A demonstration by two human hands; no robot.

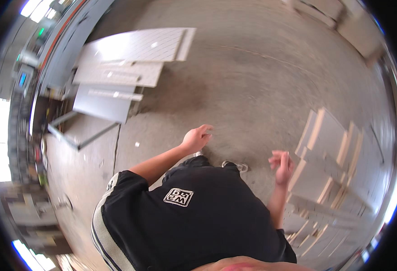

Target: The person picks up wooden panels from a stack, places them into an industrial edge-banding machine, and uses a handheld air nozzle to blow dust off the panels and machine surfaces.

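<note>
My left hand (197,139) is held out over the concrete floor in front of me. Its fingers are loosely bent and a little apart, with nothing in them. To the right, my right hand (281,163) is raised beside a stack of pale boards (318,178), apparently not touching it. The fingers of that hand are half curled, slightly blurred, and no object shows in them. Farther off at the left, several white panels (139,47) lie in overlapping layers, with narrow strips on top.
A grey metal frame (78,147) sticks out low beneath the white panels. A long machine (56,67) with an orange stripe runs along the left. Large brown blocks or boxes (359,34) stand at the far right. Concrete floor (234,77) lies ahead, with small scraps near the left panels.
</note>
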